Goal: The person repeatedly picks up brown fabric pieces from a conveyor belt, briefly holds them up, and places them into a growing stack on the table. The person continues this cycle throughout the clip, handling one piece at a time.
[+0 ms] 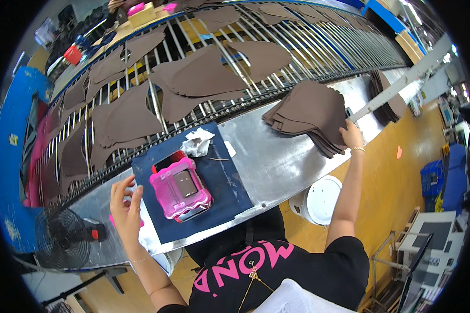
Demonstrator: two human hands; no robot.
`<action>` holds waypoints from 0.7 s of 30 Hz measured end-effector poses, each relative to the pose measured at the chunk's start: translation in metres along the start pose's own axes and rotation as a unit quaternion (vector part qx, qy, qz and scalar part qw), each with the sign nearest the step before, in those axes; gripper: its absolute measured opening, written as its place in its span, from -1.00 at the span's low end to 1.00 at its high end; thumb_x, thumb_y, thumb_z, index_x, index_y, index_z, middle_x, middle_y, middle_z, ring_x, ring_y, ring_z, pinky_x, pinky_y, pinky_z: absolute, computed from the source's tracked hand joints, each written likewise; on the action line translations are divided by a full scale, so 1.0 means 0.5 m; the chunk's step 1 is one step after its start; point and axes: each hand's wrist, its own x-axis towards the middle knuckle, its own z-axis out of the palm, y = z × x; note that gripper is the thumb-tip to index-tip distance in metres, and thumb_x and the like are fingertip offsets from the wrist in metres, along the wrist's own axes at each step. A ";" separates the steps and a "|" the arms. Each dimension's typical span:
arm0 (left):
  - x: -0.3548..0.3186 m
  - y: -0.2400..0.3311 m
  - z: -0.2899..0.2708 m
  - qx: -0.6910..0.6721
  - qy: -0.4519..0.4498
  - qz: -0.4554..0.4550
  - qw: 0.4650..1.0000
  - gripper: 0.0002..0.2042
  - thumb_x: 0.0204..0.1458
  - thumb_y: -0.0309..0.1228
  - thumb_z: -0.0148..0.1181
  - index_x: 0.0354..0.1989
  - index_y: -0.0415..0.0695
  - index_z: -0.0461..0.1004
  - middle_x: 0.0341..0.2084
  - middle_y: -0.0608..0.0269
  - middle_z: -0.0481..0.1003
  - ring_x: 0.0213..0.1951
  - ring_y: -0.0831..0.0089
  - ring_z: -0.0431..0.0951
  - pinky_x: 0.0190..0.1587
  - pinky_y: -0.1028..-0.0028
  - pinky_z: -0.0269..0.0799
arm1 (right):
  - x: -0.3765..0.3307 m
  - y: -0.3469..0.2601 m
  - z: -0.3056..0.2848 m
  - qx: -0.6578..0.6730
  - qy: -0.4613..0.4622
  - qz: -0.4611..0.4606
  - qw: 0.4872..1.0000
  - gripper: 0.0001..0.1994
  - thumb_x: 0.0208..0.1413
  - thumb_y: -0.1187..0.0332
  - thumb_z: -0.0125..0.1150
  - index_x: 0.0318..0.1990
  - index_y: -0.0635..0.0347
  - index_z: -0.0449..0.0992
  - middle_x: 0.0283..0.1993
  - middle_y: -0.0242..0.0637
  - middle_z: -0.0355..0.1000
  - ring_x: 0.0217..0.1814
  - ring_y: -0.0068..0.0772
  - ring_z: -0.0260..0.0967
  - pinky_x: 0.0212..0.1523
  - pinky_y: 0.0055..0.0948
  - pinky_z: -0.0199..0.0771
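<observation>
Steel bench [277, 161], blue mat [224, 182], brown stack [310, 112]

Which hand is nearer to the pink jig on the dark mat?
Left. The left hand is raised beside the pink jig; the right hand is far off, on the stack of brown pieces.

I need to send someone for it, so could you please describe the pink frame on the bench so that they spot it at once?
On the metal bench beside the roller conveyor lies a dark blue mat. The pink frame sits in its middle, between the left hand and crumpled white paper. It is the only bright pink, squarish piece there, with a brown rectangle showing at its centre.
</observation>
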 end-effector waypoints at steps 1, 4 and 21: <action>0.002 0.004 0.004 -0.008 -0.003 -0.009 1.000 -0.74 -0.01 -0.51 0.26 -0.10 -0.14 0.53 -0.28 0.35 0.40 -0.40 0.68 0.36 -0.55 0.69 0.24 | -0.010 0.001 -0.014 0.007 0.018 -0.048 0.999 -0.57 0.08 0.31 0.09 0.13 0.19 0.36 -0.02 0.05 0.45 0.03 0.09 0.39 0.08 -0.13 0.37; 0.015 0.023 0.025 -0.008 -0.022 0.003 1.000 -0.71 -0.03 -0.50 0.27 -0.08 -0.11 0.52 -0.26 0.33 0.40 -0.40 0.68 0.37 -0.56 0.69 0.25 | -0.066 -0.091 -0.103 0.117 0.030 -0.081 0.989 -0.65 0.21 0.41 -0.09 0.15 0.13 0.36 -0.28 0.13 0.50 -0.22 0.09 0.49 -0.19 -0.15 0.45; 0.028 0.014 -0.108 -0.147 0.032 -0.034 0.988 -0.78 0.22 -0.34 0.04 -0.10 -0.23 0.45 -0.39 0.34 0.53 -0.52 0.68 0.50 -0.57 0.68 0.36 | -0.303 -0.576 -0.041 0.474 -0.170 -0.479 0.719 -0.57 0.04 0.44 0.28 0.09 0.26 0.39 -0.14 -0.21 0.52 -0.33 -0.48 0.47 -0.29 -0.53 0.47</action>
